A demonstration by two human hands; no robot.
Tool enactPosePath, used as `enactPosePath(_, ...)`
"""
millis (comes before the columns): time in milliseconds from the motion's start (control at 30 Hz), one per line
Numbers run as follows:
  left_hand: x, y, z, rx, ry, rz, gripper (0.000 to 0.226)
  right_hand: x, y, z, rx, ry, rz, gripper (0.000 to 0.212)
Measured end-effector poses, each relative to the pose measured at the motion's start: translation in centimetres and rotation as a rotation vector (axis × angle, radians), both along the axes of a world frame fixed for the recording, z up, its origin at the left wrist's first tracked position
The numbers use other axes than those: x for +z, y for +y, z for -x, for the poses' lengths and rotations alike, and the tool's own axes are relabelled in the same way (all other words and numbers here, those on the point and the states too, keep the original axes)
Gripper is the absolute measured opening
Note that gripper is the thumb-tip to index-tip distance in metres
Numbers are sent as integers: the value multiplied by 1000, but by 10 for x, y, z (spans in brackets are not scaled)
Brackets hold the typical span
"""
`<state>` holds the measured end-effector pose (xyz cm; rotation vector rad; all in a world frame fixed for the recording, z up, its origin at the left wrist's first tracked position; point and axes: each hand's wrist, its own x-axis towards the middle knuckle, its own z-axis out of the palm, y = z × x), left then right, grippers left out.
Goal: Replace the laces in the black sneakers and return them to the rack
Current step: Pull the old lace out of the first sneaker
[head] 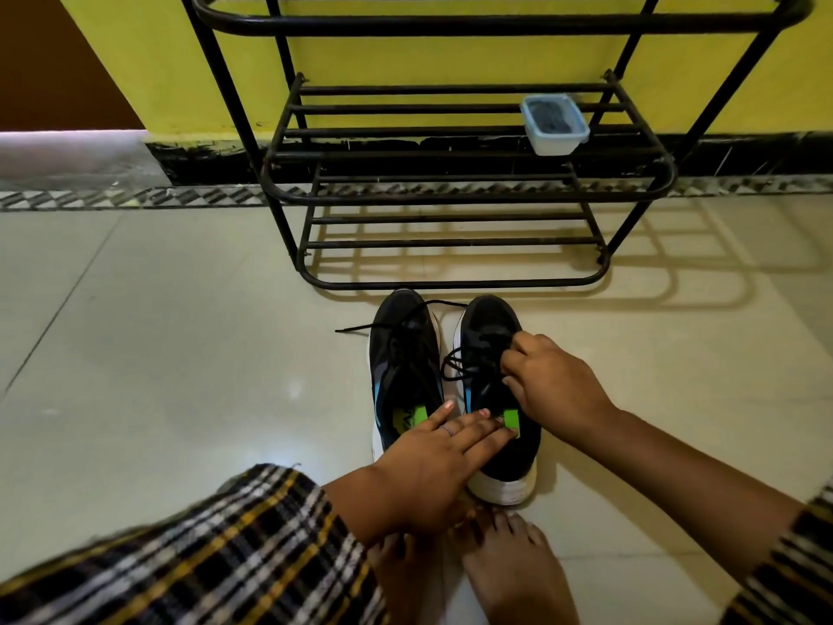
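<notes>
- Sneakers stand side by side on the floor (180,354), just in front of the rack (450,196), toes toward it and heels toward the person.
- Right sneaker (491,327) has its long axis running straight from the person's bare feet to the rack; the left sneaker (401,354) lies parallel, just beside it.
- Right hand (554,385) sits on the right sneaker's lacing, fingers curled and pinching the black lace (455,367) at mid-shoe.
- Left hand (432,457) reaches across from the left, fingers straight, pressing the heel opening by the green tab (511,419).
- Loose lace ends trail off the left sneaker's toe.
- I judge the pull should run along the shoe's axis.
</notes>
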<state>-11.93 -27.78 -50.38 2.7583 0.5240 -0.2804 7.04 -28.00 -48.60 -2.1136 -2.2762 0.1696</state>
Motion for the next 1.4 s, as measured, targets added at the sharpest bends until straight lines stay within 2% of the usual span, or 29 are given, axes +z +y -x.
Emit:
enactPosePath(100,-1,0,0,-2,0,-6,87,2,5,-3,-207,315,-72,7)
enactPosePath(200,-2,0,0,3,6,-2,87,18,13,-6,-444,716,-91,21)
enactPosePath(367,0,0,-1,12,0,17,86,58,23,-4,-513,1203,-119,18)
enactPosePath(700,-1,2,-2,9,8,24,86,78,16,12,-423,1531,-34,21)
enactPosePath(767,-1,3,-2,12,7,36,85,84,21,12,-425,1507,-95,21)
enactPosePath(833,0,3,-2,10,11,40,86,82,25,13,-432,1489,-111,13)
enactPosePath(867,1,3,-2,5,14,38,86,77,26,12,-453,1509,-72,10)
enactPosePath(933,1,3,-1,-2,15,32,86,55,26,7,-531,1491,22,17)
enactPosePath(1000,1,3,-1,-5,11,31,87,31,22,3,-531,1192,50,19)
enactPosePath(1067,1,3,0,-9,7,32,87,13,14,1,-398,729,77,17)
enactPosePath(1100,0,2,0,-9,7,29,87,6,10,2,-313,519,102,21)
enactPosePath(1167,0,2,-1,-10,10,21,87,-4,2,4,-171,229,137,38)
enactPosePath(1267,0,1,0,-14,19,13,87,-9,-3,9,-44,35,100,42)
enactPosePath(1400,1,0,1,-18,11,16,85,-9,0,6,-6,31,62,27)
